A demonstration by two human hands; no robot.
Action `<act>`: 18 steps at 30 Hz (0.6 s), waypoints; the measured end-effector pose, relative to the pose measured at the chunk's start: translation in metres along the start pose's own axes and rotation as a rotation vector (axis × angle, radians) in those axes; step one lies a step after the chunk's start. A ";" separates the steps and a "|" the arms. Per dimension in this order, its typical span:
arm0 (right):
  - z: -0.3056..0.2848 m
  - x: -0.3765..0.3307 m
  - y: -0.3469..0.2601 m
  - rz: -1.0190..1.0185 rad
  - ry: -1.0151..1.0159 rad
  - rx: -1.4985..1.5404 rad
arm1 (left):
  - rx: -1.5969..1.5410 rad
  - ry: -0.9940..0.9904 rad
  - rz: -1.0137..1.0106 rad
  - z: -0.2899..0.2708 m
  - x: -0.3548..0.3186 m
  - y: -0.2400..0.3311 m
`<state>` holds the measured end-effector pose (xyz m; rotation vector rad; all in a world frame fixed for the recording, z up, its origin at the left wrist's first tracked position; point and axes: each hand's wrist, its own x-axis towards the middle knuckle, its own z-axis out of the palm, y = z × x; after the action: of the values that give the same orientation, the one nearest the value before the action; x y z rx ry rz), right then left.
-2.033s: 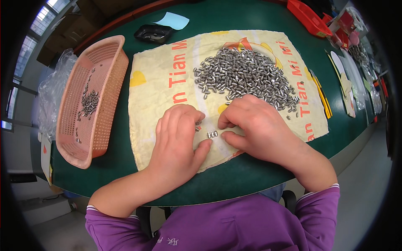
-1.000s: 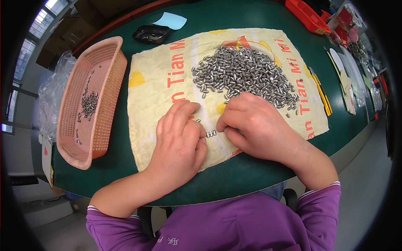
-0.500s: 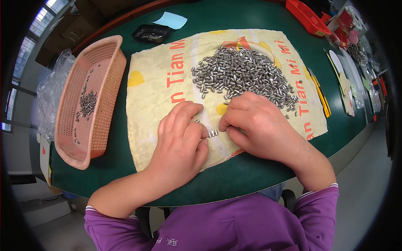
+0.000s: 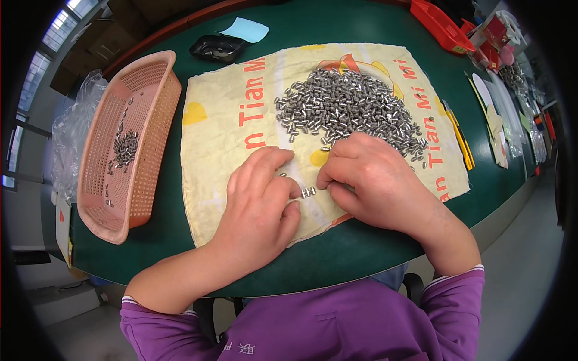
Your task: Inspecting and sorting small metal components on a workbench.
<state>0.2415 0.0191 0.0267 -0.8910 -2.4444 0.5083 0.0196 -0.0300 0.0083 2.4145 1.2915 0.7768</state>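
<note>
On a cream printed cloth [image 4: 211,156] lies a broad pile of small silvery metal pins [image 4: 355,108], short, with rounded or stepped ends. A short row of similar metal pins [image 4: 309,192] lies side by side between my hands. My left hand [image 4: 259,195] rests palm down at the left end of the row. Its fingers are bent but spread, with the index fingertip close to or touching the row. Just right of the row, my right hand [image 4: 367,180] is curled with thumb and fingers drawn in; anything inside is hidden. A stray pin [image 4: 283,175] shows beside the left fingers.
A pink perforated plastic basket [image 4: 93,198] with some pins stands left. A black tray [image 4: 218,49] and pale blue paper [image 4: 247,29] lie at the back. A yellow cutter knife [image 4: 460,138] lies right of the cloth; a red bin [image 4: 439,27] is far right.
Hardly anything differs. Both hands keep their places around the short row, and the whole view has shifted very slightly.
</note>
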 end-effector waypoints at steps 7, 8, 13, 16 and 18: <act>0.002 0.000 -0.001 0.003 -0.004 0.010 | 0.041 0.018 -0.031 0.001 0.000 -0.002; 0.002 0.000 -0.001 0.003 -0.003 0.010 | 0.044 0.015 -0.035 0.001 -0.001 -0.002; 0.004 0.000 -0.001 -0.009 0.000 0.022 | 0.058 0.019 -0.041 0.001 -0.001 -0.002; 0.006 -0.001 -0.001 -0.022 0.005 0.021 | 0.066 0.023 -0.046 0.001 -0.001 -0.001; 0.007 0.000 -0.001 -0.023 0.007 0.032 | 0.076 0.026 -0.046 0.000 0.000 0.000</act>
<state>0.2376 0.0170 0.0214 -0.8488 -2.4302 0.5335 0.0194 -0.0301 0.0075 2.4317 1.4054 0.7624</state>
